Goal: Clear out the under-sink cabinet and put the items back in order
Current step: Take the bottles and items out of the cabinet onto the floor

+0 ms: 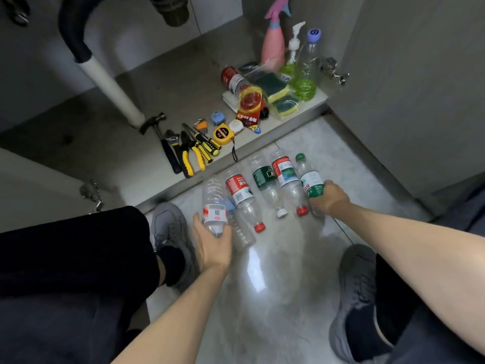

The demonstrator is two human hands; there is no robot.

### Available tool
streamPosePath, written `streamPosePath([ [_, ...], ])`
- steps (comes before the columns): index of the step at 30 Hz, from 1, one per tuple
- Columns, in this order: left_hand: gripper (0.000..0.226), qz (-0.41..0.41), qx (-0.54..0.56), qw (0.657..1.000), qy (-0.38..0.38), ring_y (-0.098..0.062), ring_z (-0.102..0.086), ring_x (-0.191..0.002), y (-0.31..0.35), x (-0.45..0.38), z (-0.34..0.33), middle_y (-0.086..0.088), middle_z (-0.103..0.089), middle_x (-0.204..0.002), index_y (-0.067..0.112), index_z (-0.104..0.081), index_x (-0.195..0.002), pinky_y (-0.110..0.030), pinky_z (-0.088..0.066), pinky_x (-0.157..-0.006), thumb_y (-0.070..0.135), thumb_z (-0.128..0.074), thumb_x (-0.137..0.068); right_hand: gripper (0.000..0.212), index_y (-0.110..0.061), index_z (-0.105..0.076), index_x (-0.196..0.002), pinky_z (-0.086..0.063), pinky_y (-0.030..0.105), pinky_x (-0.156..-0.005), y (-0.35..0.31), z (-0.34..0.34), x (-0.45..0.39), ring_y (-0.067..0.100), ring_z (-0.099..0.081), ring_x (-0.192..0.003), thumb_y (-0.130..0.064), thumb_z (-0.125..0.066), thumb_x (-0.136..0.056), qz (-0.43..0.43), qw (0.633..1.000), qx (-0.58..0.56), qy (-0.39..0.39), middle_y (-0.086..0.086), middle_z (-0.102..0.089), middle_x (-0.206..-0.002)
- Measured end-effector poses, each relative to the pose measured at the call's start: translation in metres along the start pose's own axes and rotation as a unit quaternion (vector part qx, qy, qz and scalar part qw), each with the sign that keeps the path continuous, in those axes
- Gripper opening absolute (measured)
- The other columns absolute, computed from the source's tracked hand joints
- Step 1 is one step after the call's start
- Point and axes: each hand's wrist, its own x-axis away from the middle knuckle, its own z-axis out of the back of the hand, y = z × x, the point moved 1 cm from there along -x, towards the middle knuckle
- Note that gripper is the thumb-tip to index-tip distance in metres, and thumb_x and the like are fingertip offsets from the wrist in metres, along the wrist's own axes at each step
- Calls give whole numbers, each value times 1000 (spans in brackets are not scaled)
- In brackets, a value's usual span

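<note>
Left hand [212, 245] grips clear bottle [214, 206], right hand [328, 199] grips green-label bottle [311, 182]. Other bottles on floor [341, 158] between them, cabinet at 12 o'clock. Risk: lifting knocks neighbours, they roll; tools [189, 148] crowd shelf edge.

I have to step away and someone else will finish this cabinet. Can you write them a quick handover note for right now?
Left hand: gripping a clear bottle with a white and red label on the floor.
Right hand: gripping the green-capped bottle at the right end of the row.
Between them, three more empty bottles lie on the tiles, plus a bare clear one beside the left hand.
Done: the hand tools, tape measure, sponges, pink sprayer and soap bottles sit arranged on the cabinet floor.
Left: put the bottles back inside.
</note>
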Motion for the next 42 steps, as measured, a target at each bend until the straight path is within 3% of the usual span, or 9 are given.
streamPosePath([
  [3,81,48,-12,998,36,-38,-50,-125,-6,-10,-3,-10,-32,-154,27,-18,-154,-39,-40,-98,40,-63,-87,64,-5,-47,-129,-48,36,-91,3,-9,-3,35,-60,-114,-33,-76,-80,4,1000,7,-14,17,-59,-124],
  [9,81,165,-28,986,17,-41,-49,-126,-21,-27,-16,-18,-35,-150,20,-15,-155,-42,-39,-103,41,-60,-91,68,-5,-46,-131,-52,39,-86,2,-24,-5,34,-62,-108,-35,-80,-79,19,998,-10,-52,16,-61,-121],
  [14,77,191,-47,978,-64,-37,-55,-120,-33,-39,-32,-16,-52,-133,23,-24,-149,-45,-46,-103,36,-64,-85,64,-8,-50,-123,-47,35,-76,1,-31,-7,28,-59,-93,-34,-83,-75,35,998,-6,-53,12,-62,-114],
  [21,68,225,-110,967,-34,-37,-48,-128,-20,-45,-39,-15,-46,-141,11,-31,-146,-45,-41,-107,40,-56,-89,46,-14,-54,-107,-41,30,-71,-2,-26,-5,24,-56,-83,-25,-84,-75,58,997,15,-55,8,-62,-102],
  [23,67,220,-120,968,-24,-35,-45,-132,-14,-46,-39,-15,-45,-144,8,-35,-143,-44,-39,-108,44,-55,-90,36,-15,-55,-103,-46,32,-69,-5,-24,-3,25,-61,-82,-19,-79,-77,61,997,11,-41,10,-66,-102],
  [26,63,210,-125,970,-15,-35,-43,-134,-3,-51,-37,-16,-43,-146,6,-39,-140,-43,-39,-107,45,-53,-92,35,-8,-59,-115,-50,35,-75,-21,-16,-4,32,-64,-94,-20,-71,-84,78,997,1,9,16,-65,-112],
  [33,54,128,-33,991,12,-34,-49,-129,36,-81,-21,-13,-50,-143,13,-43,-142,-40,-44,-103,24,-56,-91,39,-13,-59,-129,-50,38,-95,-95,21,-9,25,-61,-109,-24,-65,-92,151,983,-100,31,7,-64,-124],
  [39,20,25,-44,998,-45,-24,-60,-98,90,-125,-16,-3,-67,-113,25,-63,-111,-31,-48,-83,26,-51,-95,32,-19,-60,-125,-49,38,-100,-168,62,-33,21,-60,-110,-20,-61,-93,194,968,-150,56,-3,-62,-109],
  [42,18,-31,-62,994,-88,-26,-64,-95,122,-151,-11,-5,-69,-104,23,-68,-98,-37,-54,-87,25,-50,-95,28,-17,-61,-121,-50,42,-99,-200,82,-53,24,-62,-108,-17,-61,-93,214,962,-148,81,1,-65,-109],
])
